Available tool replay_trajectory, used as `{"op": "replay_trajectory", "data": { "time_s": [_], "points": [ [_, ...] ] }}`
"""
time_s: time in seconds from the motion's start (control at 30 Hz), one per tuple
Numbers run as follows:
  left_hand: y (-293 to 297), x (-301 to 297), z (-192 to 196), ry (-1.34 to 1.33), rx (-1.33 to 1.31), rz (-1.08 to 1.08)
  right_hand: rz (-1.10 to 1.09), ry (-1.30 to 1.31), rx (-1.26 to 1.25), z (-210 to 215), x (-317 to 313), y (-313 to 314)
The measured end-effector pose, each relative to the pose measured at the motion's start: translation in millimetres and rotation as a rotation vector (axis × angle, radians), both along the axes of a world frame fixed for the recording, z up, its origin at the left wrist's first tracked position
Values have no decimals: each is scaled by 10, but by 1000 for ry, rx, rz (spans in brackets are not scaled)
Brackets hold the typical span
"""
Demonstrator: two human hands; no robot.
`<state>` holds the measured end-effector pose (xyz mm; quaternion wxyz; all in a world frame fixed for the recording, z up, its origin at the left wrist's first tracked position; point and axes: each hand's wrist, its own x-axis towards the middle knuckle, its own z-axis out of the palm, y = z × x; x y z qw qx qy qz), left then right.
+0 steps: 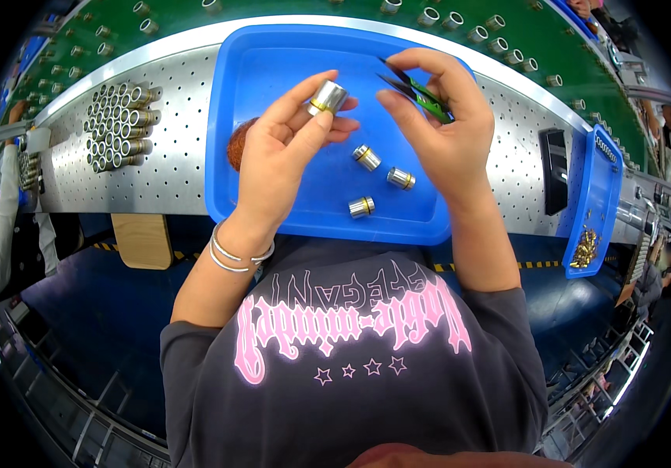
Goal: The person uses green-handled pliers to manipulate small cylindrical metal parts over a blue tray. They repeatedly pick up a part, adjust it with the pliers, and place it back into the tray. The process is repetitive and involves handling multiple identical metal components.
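Between the fingers and thumb of my left hand [277, 148] is a silver metal sleeve [328, 97] with a gold-coloured band, tilted over the blue tray [222, 86]. My right hand [456, 117] pinches a pair of black and green tweezers [421, 95]; their parted tips point left, apart from the sleeve. Below the hands, several similar metal sleeves [400, 178] lie on their sides in the tray. A rough reddish-brown ball [237, 146] sits at the tray's left side, partly hidden by my left wrist.
Many sleeves [117, 129] stand grouped on the perforated metal table [175, 117] at left. A black holder [554, 171] and a smaller blue tray [585, 207] with brass-coloured pieces [587, 248] are at right. Beyond runs a green conveyor belt [273, 8] carrying more sleeves. A wooden stool [142, 240] is at lower left.
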<state>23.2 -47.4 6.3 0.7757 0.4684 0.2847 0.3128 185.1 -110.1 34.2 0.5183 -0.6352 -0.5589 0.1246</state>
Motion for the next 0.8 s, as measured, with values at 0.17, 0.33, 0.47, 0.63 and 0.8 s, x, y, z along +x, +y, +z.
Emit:
{"op": "replay_trajectory", "data": {
  "time_s": [0.17, 0.33, 0.47, 0.63, 0.8],
  "points": [
    [16, -15, -4, -49, -77, 53, 73, -36, 6, -34, -30, -42],
    [16, -14, -23, -97, -66, 65, 95, -82, 0, -148, -73, -12],
    [6, -18, -14, -105, -43, 43, 82, -59, -44, -152, -75, -17],
    [1, -22, -26, -102, -25, 29, 92, -22, -64, -149, -79, -24],
    [-1, -18, -25, -82, -4, 23, 97, -32, -64, -151, -73, -26]
  ]
}}
